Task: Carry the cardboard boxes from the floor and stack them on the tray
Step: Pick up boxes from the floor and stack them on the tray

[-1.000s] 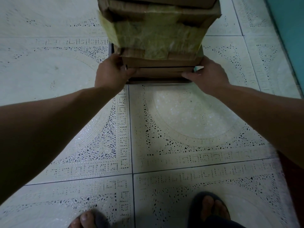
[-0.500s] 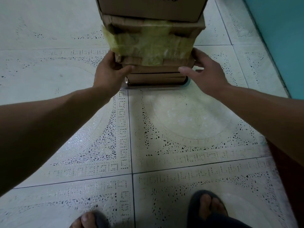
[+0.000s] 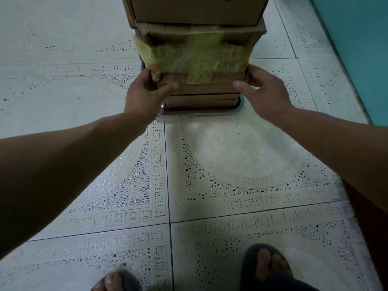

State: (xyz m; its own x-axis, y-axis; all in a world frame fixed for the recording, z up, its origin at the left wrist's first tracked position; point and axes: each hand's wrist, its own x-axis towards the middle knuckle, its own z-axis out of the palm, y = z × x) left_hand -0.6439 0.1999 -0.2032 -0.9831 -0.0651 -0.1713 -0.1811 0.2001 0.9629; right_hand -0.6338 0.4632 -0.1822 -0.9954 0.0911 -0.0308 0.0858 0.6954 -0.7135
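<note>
Several cardboard boxes stand stacked on a metal tray on the tiled floor. A printed box is on top, and under it a box wrapped in yellow tape. Below that lie two flat boxes. My left hand grips the stack's lower left corner, thumb on the front of the upper flat box, fingers hidden round the side. My right hand touches the lower right corner of the taped box with loosely bent fingers, its thumb stretched out in front.
A teal wall runs along the right, close to the stack. My feet in dark sandals stand on patterned floor tiles in front of the tray. A dark red surface shows at the right edge.
Both hands rose from the bottom flat boxes to the taped box's lower corners. The right hand came off the stack, then closed in on the right corner again. The view pulled back.
</note>
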